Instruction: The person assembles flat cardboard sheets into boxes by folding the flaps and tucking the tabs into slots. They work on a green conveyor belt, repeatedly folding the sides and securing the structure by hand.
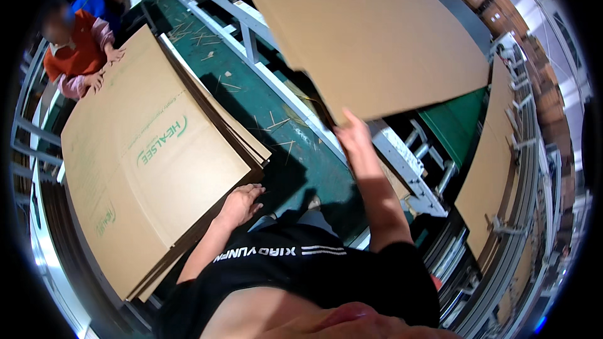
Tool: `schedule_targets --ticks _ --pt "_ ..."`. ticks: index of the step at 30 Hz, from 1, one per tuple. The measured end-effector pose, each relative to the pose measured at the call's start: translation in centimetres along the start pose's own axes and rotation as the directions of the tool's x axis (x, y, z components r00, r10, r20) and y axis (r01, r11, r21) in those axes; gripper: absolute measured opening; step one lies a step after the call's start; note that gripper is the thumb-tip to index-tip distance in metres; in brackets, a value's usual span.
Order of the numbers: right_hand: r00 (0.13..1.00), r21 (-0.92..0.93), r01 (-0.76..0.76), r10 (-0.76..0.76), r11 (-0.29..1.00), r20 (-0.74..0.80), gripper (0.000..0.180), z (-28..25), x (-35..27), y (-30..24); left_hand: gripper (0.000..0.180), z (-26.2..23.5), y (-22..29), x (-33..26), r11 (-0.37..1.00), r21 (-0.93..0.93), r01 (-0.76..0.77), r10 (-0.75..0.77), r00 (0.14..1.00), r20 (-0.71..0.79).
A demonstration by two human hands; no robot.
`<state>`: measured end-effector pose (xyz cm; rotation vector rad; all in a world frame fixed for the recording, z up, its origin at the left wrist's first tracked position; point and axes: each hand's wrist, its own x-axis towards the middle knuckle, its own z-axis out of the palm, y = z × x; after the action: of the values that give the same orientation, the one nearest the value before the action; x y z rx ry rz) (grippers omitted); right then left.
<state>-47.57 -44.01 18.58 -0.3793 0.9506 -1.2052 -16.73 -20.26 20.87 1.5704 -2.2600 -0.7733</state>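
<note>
Right hand (353, 133) grips the near edge of a raised cardboard sheet (370, 44), fingers closed on it; sheet is held up over the green conveyor (264, 103), tilted. Left hand (242, 204) rests at the near corner of the cardboard stack (138, 163) left of the conveyor, fingers loosely curled, touching its edge. Co-worker's hands (103, 69) press on the stack's far end. More sheets (493, 169) stand right of the conveyor
</note>
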Motion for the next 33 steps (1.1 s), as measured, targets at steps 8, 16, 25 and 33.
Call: schedule_targets --ticks 8,16,25,33 --pt "0.466 -0.059 -0.462 0.299 0.885 0.833 0.027 30.8 -19.3 -0.2 0.036 -2.8 0.6 6.0 0.977 -0.138 -0.163 0.137 0.974 -0.181" --pt "0.139 0.244 -0.243 -0.216 0.939 0.967 0.042 26.1 -18.0 -25.7 0.074 4.8 -1.7 23.6 0.432 -0.892 0.131 -0.328 0.944 -0.021" --pt "0.625 -0.446 0.723 -0.775 0.527 0.097 0.065 -12.9 11.9 -28.5 0.067 16.4 2.3 35.2 0.004 -0.971 0.239 -0.454 0.866 0.211" --pt "0.692 -0.99 0.102 -0.722 0.095 0.002 0.087 -29.1 17.5 -16.7 0.033 13.1 4.3 35.4 0.049 -0.979 0.196 -0.592 0.795 0.129"
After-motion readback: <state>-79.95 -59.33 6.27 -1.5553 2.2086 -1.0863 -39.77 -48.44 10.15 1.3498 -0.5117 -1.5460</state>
